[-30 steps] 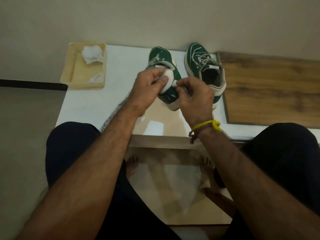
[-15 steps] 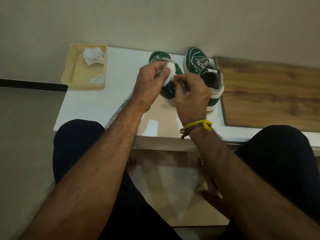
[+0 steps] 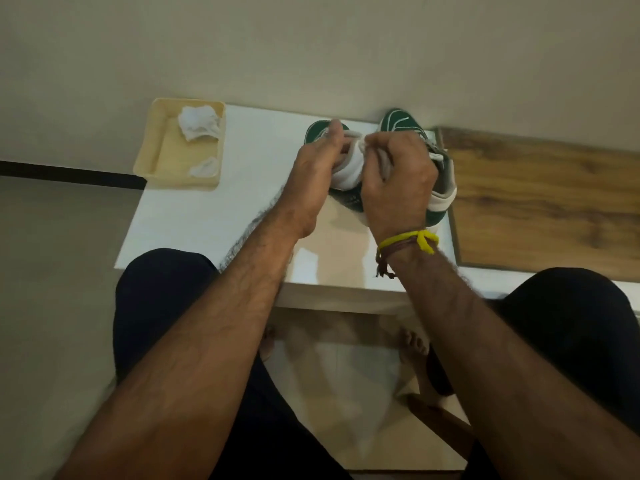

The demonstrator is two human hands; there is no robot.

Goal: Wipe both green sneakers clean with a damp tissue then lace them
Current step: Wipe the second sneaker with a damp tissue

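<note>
Two hands meet over the nearer of two green sneakers at the far side of a white table (image 3: 194, 216). The left hand (image 3: 315, 168) curls around the left sneaker (image 3: 346, 174) from its left side, fingers wrapped over the white heel part and one fingertip raised near the toe. The right hand (image 3: 398, 178) is closed beside it, its fingertips pinching a pale bit right at the shoe's opening; whether that is tissue or lace cannot be told. Both hands touch at the knuckles and cover most of this shoe, so only its green toe and a strip of its sole side show. It appears lifted and tilted, toe pointing away toward the wall, its length running away from the person.

Just right of it stands the right sneaker (image 3: 401, 124), also toe toward the wall, its laces partly hidden behind the right hand, its heel toward the person. A yellow band (image 3: 415, 239) and a brown cord circle the right wrist. Both forearms reach forward from dark-clothed knees.

Further out, a cream tray (image 3: 152, 157) sits on the table's far left corner with a crumpled tissue (image 3: 199, 123) and a smaller scrap (image 3: 206, 167) inside. A wooden board (image 3: 540, 199) lies to the right, near the second shoe.
</note>
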